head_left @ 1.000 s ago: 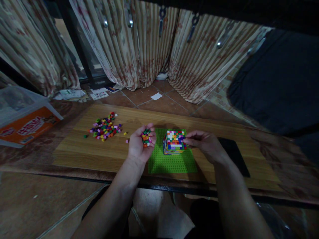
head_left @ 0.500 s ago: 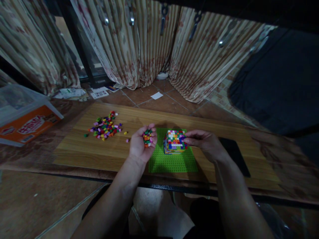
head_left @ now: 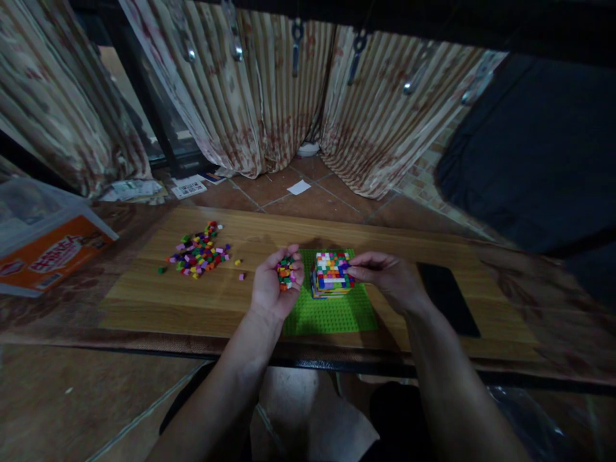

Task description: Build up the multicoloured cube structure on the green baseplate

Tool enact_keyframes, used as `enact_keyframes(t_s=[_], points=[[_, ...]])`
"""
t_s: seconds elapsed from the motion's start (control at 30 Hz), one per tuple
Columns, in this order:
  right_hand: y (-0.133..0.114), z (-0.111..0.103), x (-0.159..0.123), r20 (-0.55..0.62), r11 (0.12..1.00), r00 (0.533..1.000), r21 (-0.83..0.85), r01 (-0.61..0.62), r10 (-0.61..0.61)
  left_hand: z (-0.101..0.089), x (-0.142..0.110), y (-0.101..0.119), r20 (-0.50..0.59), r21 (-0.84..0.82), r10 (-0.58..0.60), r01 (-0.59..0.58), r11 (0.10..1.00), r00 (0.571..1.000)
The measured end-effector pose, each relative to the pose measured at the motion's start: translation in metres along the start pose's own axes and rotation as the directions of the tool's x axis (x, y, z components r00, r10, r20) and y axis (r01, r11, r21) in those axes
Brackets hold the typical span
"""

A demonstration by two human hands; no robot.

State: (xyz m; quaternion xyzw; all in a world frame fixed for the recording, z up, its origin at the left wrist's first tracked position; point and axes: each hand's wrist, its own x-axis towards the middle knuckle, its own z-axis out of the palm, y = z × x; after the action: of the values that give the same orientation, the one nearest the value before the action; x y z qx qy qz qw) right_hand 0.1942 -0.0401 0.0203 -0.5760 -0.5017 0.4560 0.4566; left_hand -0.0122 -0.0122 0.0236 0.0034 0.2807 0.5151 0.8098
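Center frame: left hand cupped around small bricks; right hand — fingertips pinched at a multicolored brick block, grip contents unclear.

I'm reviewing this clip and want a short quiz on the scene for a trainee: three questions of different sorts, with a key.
1. What lies in the cupped left hand?
A) Coins
B) Small bricks
C) Buttons

2. True or false: the fingertips of the right hand are at the brick block.

3. Fill in the colour: the block stands on a ____ plate.

Key: 1 B; 2 true; 3 green
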Motion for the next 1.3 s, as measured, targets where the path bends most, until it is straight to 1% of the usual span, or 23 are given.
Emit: enact_keyframes(t_s=[0.1, 0.17, 0.23, 0.3, 0.37, 0.43, 0.47, 0.53, 0.6, 0.63, 0.73, 0.8, 0.87, 0.97, 1.03, 1.1, 1.17, 1.23, 1.3], points=[[0.003, -0.005, 0.001, -0.045, 0.998, 0.999, 0.056, -0.017, 0.019, 0.001, -0.001, 0.001, 0.015, -0.022, -0.014, 0.014, 1.0, 1.0], [0.004, -0.013, 0.003, -0.131, 0.996, 0.991, 0.086, 0.005, 0.006, 0.001, -0.001, 0.001, 0.026, -0.051, -0.018, 0.019, 0.999, 0.999], [0.002, -0.019, 0.006, -0.249, 0.994, 0.968, 0.092, 0.061, -0.037, 0.002, -0.001, 0.001, 0.028, -0.08, -0.009, 0.011, 0.997, 1.0], [-0.003, -0.02, 0.006, -0.344, 0.991, 0.934, 0.062, 0.123, -0.094, 0.003, -0.001, -0.001, 0.03, -0.099, 0.003, 0.0, 0.995, 1.0], [-0.012, -0.012, 0.003, -0.369, 0.985, 0.916, -0.005, 0.17, -0.159, 0.004, -0.001, -0.003, 0.039, -0.119, 0.007, -0.002, 0.993, 0.999], [-0.022, 0.003, -0.004, -0.298, 0.972, 0.926, -0.092, 0.216, -0.233, 0.004, -0.001, -0.005, 0.05, -0.143, 0.001, 0.006, 0.99, 0.999], [-0.027, 0.012, -0.009, -0.242, 0.965, 0.936, -0.111, 0.236, -0.257, 0.004, -0.001, -0.006, 0.056, -0.153, 0.001, 0.008, 0.988, 0.998], [-0.034, 0.03, -0.019, -0.084, 0.952, 0.955, -0.146, 0.27, -0.284, 0.003, -0.001, -0.008, 0.07, -0.16, 0.0, 0.011, 0.987, 0.998], [-0.039, 0.046, -0.028, 0.044, 0.919, 0.945, -0.22, 0.327, -0.325, 0.002, 0.0, -0.009, 0.098, -0.153, 0.005, 0.01, 0.988, 0.995], [-0.041, 0.052, -0.031, 0.087, 0.9, 0.936, -0.258, 0.351, -0.34, 0.001, 0.0, -0.009, 0.114, -0.147, 0.011, 0.006, 0.989, 0.993], [-0.041, 0.069, -0.039, 0.168, 0.848, 0.92, -0.359, 0.391, -0.353, 0.001, 0.0, -0.01, 0.141, -0.109, 0.036, -0.02, 0.994, 0.989], [-0.039, 0.078, -0.041, 0.184, 0.809, 0.912, -0.422, 0.41, -0.366, 0.001, -0.002, -0.009, 0.14, -0.078, 0.055, -0.044, 0.996, 0.989], [-0.036, 0.086, -0.042, 0.164, 0.78, 0.909, -0.47, 0.413, -0.383, 0.002, -0.004, -0.009, 0.135, -0.046, 0.072, -0.066, 0.997, 0.988], [-0.033, 0.093, -0.042, 0.126, 0.776, 0.91, -0.486, 0.403, -0.394, 0.004, -0.007, -0.008, 0.128, -0.013, 0.084, -0.083, 0.996, 0.988], [-0.033, 0.093, -0.042, 0.132, 0.787, 0.911, -0.465, 0.405, -0.391, 0.004, -0.008, -0.007, 0.13, -0.01, 0.084, -0.084, 0.996, 0.988], [-0.034, 0.09, -0.042, 0.151, 0.812, 0.919, -0.432, 0.393, -0.364, 0.003, -0.008, -0.007, 0.131, -0.017, 0.086, -0.084, 0.996, 0.988], [-0.034, 0.085, -0.041, 0.155, 0.855, 0.937, -0.382, 0.35, -0.314, 0.002, -0.007, -0.006, 0.125, -0.031, 0.104, -0.101, 0.994, 0.987], [-0.034, 0.077, -0.038, 0.131, 0.899, 0.952, -0.314, 0.305, -0.278, 0.001, -0.005, -0.005, 0.11, -0.05, 0.131, -0.127, 0.991, 0.985], [-0.033, 0.065, -0.033, 0.075, 0.929, 0.959, -0.238, 0.283, -0.273, 0.0, -0.003, -0.004, 0.089, -0.068, 0.152, -0.146, 0.987, 0.984]])
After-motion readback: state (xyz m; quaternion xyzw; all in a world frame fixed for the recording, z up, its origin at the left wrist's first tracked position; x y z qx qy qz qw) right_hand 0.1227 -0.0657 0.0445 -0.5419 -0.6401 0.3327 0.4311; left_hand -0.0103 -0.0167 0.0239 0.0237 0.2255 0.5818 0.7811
